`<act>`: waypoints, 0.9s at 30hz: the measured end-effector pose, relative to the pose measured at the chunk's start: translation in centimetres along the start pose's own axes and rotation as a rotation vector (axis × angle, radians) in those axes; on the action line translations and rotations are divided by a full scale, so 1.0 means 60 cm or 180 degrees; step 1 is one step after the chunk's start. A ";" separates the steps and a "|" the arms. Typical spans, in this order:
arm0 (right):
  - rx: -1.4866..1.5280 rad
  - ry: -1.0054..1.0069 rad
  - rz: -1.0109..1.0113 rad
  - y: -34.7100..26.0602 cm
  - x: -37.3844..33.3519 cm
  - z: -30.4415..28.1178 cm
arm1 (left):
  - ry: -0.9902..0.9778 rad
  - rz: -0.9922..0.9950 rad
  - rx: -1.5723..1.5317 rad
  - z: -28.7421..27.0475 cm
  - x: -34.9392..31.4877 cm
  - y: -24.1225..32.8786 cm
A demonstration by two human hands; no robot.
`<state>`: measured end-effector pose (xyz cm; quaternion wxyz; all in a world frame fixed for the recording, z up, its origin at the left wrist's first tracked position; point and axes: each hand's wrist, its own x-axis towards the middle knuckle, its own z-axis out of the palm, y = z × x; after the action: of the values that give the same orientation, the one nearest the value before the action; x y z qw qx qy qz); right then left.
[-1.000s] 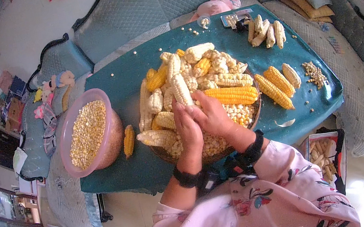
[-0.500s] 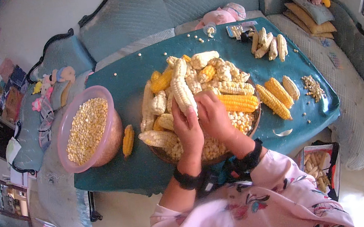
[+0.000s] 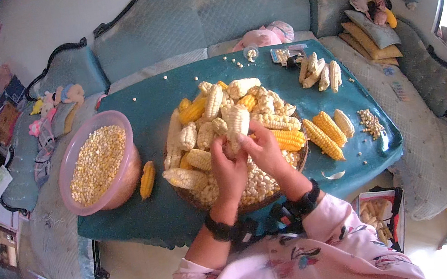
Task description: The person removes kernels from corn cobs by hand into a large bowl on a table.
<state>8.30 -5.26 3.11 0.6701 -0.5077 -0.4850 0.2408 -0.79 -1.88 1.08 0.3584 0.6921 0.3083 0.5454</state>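
Observation:
Both my hands hold a white corn cob [image 3: 238, 121] over a heaped round basket [image 3: 303, 160]. My left hand [image 3: 228, 169] closes round its lower end. My right hand [image 3: 263, 149] presses against the cob's right side, thumb and fingers bent. The cob stands tilted, its tip pointing away from me; its lower end is hidden by my fingers. Under my hands the basket carries white cobs, yellow cobs [image 3: 287, 139] and loose kernels [image 3: 263, 183]. Left of it stands a pink plastic bowl [image 3: 129, 136] with shelled kernels [image 3: 97, 163]. One yellow cob [image 3: 147, 180] lies between bowl and basket.
On the green-covered table [image 3: 149, 223], several cobs [image 3: 326, 137] and a kernel pile [image 3: 371, 124] lie at right. Pale cobs [image 3: 320, 73] and a small tray [image 3: 287, 56] sit far right. A box of cobs [image 3: 375, 214] stands on the floor. Sofas [image 3: 197, 19] surround the table.
The held cob has turned and looks shorter, its tip lower. My right thumb now presses on it, and my hands are a little farther apart. The view has shifted slightly.

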 end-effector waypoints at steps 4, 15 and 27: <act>0.0699 -0.0109 -0.0019 -0.005 -0.003 -0.009 | -0.0440 -0.0177 -0.0131 -0.003 -0.001 0.008; 0.0663 0.0218 0.0111 -0.008 -0.015 -0.039 | -0.0916 -0.0501 -0.1222 0.015 0.027 0.029; 0.0209 -0.0478 0.0100 0.025 -0.015 -0.053 | -0.1484 -0.0724 -0.0882 0.012 0.046 0.011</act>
<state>11.06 -6.85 1.33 0.6442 -0.4735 -0.5178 0.3044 0.56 -0.10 3.02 0.5695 0.7043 0.2158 0.3650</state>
